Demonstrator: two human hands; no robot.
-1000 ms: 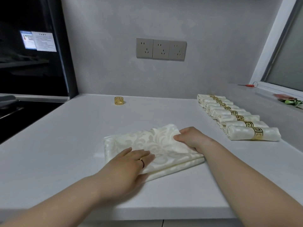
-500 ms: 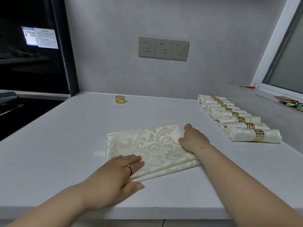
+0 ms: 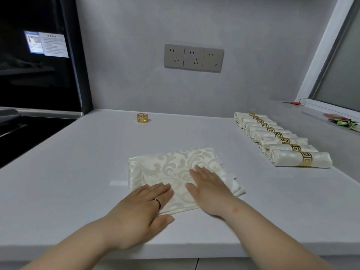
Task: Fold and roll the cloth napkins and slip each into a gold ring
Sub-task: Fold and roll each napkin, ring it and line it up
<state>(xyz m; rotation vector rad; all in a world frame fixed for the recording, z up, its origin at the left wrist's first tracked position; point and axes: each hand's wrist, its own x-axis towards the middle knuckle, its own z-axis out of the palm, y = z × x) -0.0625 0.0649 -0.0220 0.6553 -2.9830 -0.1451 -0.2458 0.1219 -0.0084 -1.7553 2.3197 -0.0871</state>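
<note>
A cream damask napkin, folded into a thick rectangle, lies flat on the white counter in front of me. My left hand rests palm down on its near left corner, fingers apart. Palm down on the napkin's near right part lies my right hand, fingers together and flat. Neither hand grips the cloth. One loose gold ring stands at the back of the counter, well beyond the napkin. Several rolled napkins in gold rings lie in a row on the right.
A grey wall with a triple socket plate closes the back. A black appliance stands at the left. At the right is a window sill with a small red tool and some red and green items.
My right hand has moved from the napkin's right edge inward onto its near middle. My left hand slid back toward the near left corner. The napkin looks flatter.
</note>
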